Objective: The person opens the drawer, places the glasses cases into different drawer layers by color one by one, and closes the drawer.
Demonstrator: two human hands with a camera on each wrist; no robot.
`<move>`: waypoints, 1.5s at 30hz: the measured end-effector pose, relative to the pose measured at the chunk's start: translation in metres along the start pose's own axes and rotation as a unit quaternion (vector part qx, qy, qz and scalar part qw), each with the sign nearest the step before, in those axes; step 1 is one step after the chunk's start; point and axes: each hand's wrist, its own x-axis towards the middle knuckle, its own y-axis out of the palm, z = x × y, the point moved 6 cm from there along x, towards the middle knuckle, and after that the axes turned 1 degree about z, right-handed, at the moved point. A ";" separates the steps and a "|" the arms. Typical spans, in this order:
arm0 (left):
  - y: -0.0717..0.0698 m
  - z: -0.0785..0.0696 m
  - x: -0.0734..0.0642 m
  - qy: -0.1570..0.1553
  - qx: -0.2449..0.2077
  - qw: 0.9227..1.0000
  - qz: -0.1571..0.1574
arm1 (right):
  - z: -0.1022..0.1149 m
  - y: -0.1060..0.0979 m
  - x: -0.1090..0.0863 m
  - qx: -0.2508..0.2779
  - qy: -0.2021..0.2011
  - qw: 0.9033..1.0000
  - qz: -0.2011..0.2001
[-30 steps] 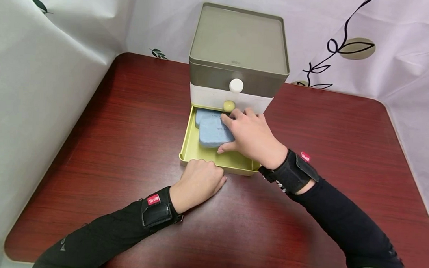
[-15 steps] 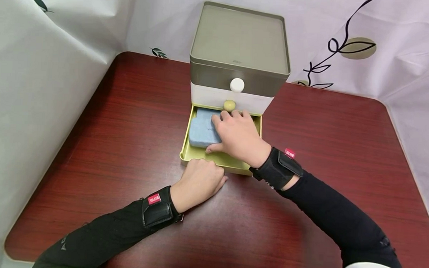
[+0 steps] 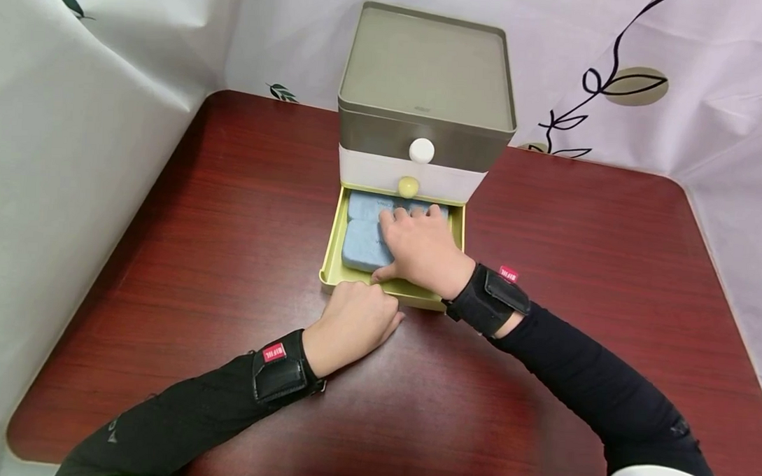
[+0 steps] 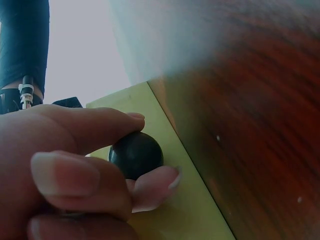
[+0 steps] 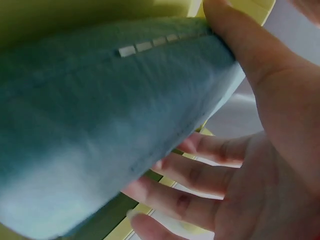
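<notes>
A yellow drawer stands pulled out at the bottom of a small cabinet. My left hand is at its front; in the left wrist view the fingers pinch a dark round knob on the drawer front. Inside the drawer, my right hand grips a light blue, rounded rectangular block, thumb at its near edge and fingers along its far edge. The right wrist view shows a row of white dashes on the block's side. Behind it lies another blue block, partly covered.
A bit of a further blue block shows beyond the right fingertips. Above the drawer are a white tier with a yellow knob and a grey tier with a white knob. The cabinet stands on a red-brown table before white patterned cloth.
My right hand has carried the blue block to the left, then toward the drawer's front and lower, so the block behind shows more. My left hand has stayed at the drawer front.
</notes>
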 end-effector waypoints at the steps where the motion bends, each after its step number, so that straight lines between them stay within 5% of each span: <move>1: 0.000 0.000 0.000 0.000 0.000 1.000 0.000 | 0.000 0.001 0.001 0.000 0.000 1.000 0.007; 10: -0.001 -0.001 -0.001 0.005 0.003 1.000 -0.013 | 0.001 0.007 0.001 -0.010 0.003 0.998 0.055; 22: -0.001 0.000 -0.001 -0.002 0.004 1.000 0.002 | -0.007 -0.008 -0.008 0.077 -0.019 0.997 0.008; 28: -0.002 0.000 -0.001 -0.002 0.001 1.000 -0.002 | -0.024 -0.015 -0.020 0.126 0.014 0.992 -0.005; 37: -0.003 -0.001 -0.001 0.001 -0.012 1.000 -0.011 | -0.062 -0.019 -0.050 0.255 0.088 0.962 -0.043; 41: -0.002 -0.001 0.000 0.000 -0.018 1.000 -0.005 | -0.079 -0.011 -0.064 0.309 0.126 0.941 -0.051; 45: -0.001 0.001 -0.001 -0.005 -0.020 1.000 -0.001 | -0.089 0.000 -0.069 0.331 0.144 0.931 -0.051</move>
